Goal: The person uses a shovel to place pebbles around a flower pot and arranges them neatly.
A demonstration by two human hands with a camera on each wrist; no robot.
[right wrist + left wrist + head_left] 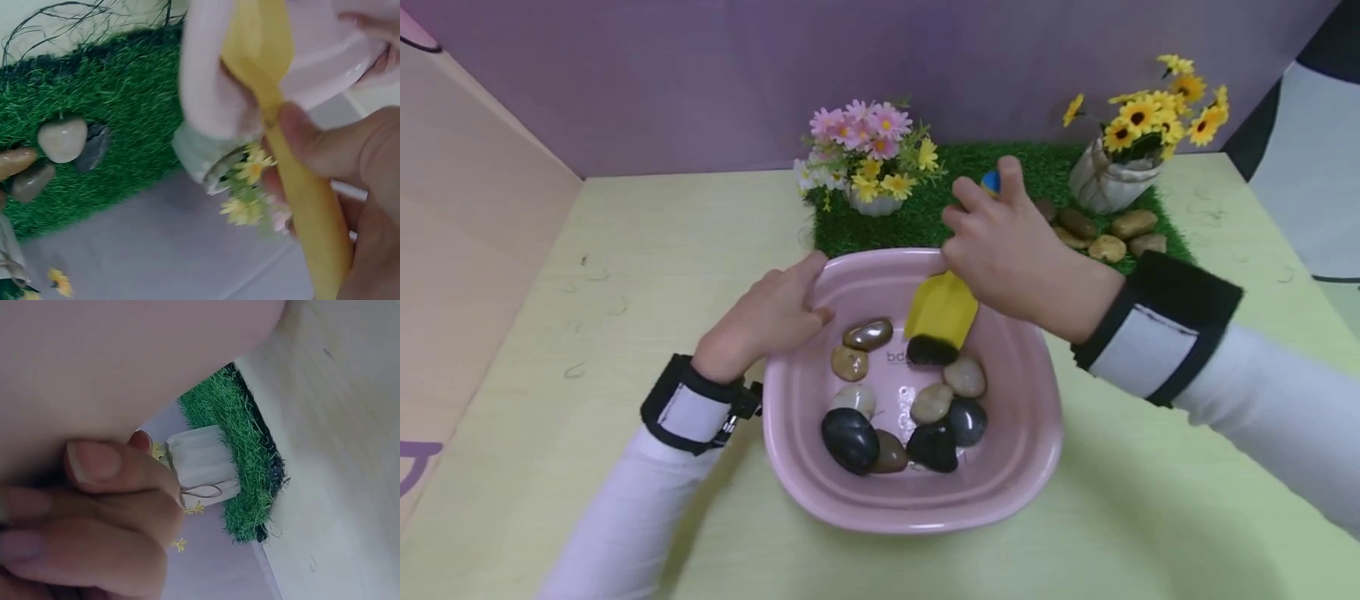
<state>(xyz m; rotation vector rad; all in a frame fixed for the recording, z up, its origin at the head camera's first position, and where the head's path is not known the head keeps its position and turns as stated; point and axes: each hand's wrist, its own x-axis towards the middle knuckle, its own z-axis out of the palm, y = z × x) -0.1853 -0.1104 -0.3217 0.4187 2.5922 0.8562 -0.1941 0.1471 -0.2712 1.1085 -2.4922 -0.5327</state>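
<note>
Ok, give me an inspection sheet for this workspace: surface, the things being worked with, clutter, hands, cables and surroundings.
Surface: pale yellow table, with a green grass mat at the back.
Work things: pink basin holding about ten pebbles; yellow scoop with its blade among them.
Clutter: four pebbles on the mat; pot of pink and yellow flowers; pot of sunflowers.
Hands: left hand rests on the basin's left rim; right hand grips the scoop's handle.
Cables: nothing seen.
Surroundings: purple back wall, beige side panel on the left.
</note>
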